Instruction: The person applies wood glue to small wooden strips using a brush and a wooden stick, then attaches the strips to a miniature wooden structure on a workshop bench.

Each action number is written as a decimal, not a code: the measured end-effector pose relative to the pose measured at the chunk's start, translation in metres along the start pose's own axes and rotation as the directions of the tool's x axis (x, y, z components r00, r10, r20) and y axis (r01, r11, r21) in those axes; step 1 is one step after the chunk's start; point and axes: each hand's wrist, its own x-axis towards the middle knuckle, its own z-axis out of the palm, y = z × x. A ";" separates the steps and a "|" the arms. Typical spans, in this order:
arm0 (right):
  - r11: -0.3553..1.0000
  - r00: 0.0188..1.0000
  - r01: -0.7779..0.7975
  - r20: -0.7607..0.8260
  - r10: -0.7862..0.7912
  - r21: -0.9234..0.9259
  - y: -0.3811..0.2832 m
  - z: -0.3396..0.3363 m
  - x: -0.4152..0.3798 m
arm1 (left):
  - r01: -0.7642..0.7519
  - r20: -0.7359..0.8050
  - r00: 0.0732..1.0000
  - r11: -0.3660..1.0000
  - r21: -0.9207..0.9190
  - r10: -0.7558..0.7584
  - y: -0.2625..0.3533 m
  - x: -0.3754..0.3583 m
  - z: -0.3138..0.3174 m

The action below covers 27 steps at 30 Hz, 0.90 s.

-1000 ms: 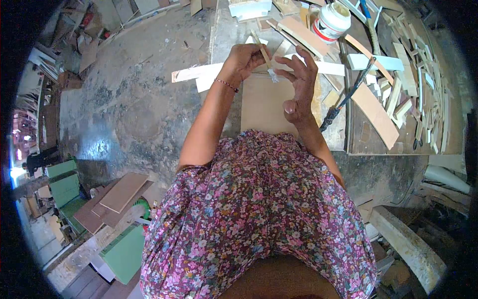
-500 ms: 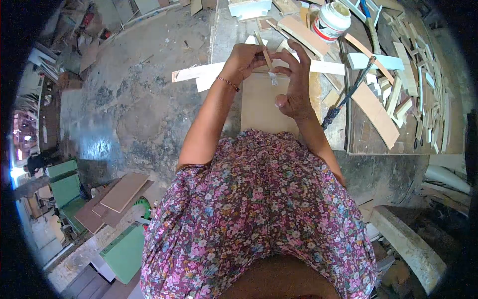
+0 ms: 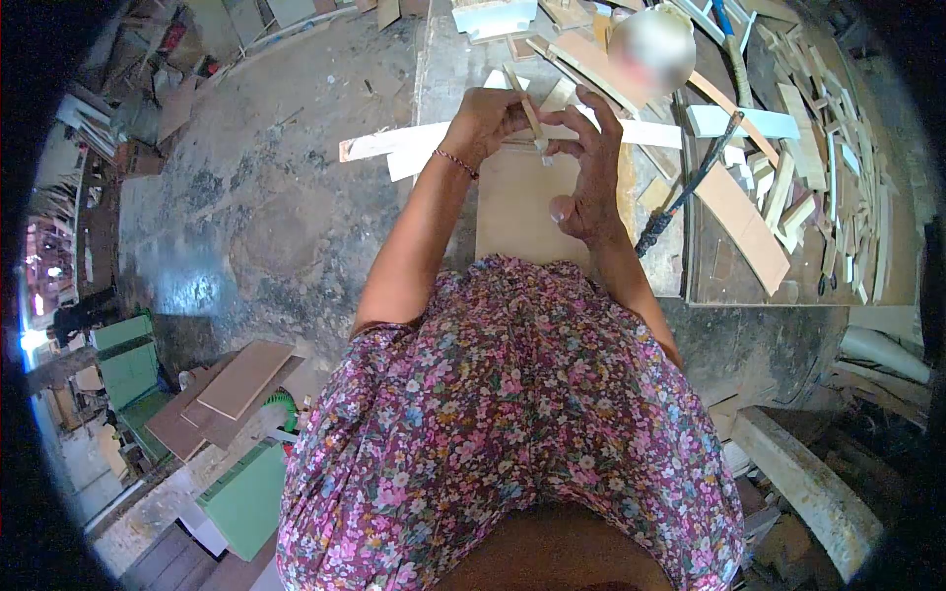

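Note:
A thin wooden stick is pinched in my left hand, slanting down to the right. Its lower end carries a whitish smear, perhaps paste. My right hand is held beside that end, palm turned toward it, with the bent fingertips right at the tip and the thumb spread well below. Under both hands lies a tan board, its near edge against the floral clothing. A long white strip crosses behind the hands, partly hidden by them.
A round tub, blurred in this view, stands at the back right. Beyond a dark twisted rod lie a flat tan strip and a heap of wood offcuts. Green panels are at the lower left.
My right hand has shifted slightly right and up, its fingers still by the stick's tip. The left hand keeps its pinch, almost in place.

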 end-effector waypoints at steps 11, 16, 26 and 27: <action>0.996 0.992 -0.004 -0.128 0.015 0.085 0.005 0.001 0.002 | 0.022 0.097 0.995 0.995 -0.101 -0.013 -0.001 0.015 0.000; 0.990 0.998 0.065 -0.007 -0.066 -0.122 0.001 -0.002 0.005 | -0.023 0.027 0.999 0.999 0.049 0.022 0.006 0.004 0.005; 0.984 0.987 -0.094 -0.112 0.112 0.151 -0.005 -0.002 0.001 | -0.009 0.025 1.000 0.999 -0.038 0.010 0.000 0.009 0.003; 0.977 0.980 -0.095 -0.155 0.125 0.191 -0.004 -0.001 0.002 | -0.022 0.056 0.998 0.998 -0.058 0.025 0.001 0.013 0.001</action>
